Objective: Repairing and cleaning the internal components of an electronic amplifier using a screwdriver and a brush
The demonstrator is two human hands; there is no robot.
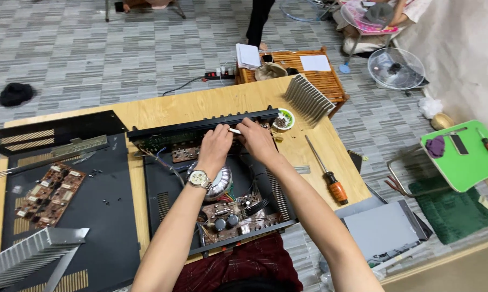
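Two hands meet at the far edge of an opened amplifier chassis on a wooden table.

Nearest us, the circuit board [233, 216] and round transformer [218, 181] lie inside the chassis [163, 203]. Beyond them our left hand [214, 146] and right hand [257, 139] sit side by side, fingers curled narrow, pinching a thin pale tool [234, 131] that lies left to right between them. Just beyond, touching our fingertips, the black front panel [201, 125] also runs left to right.
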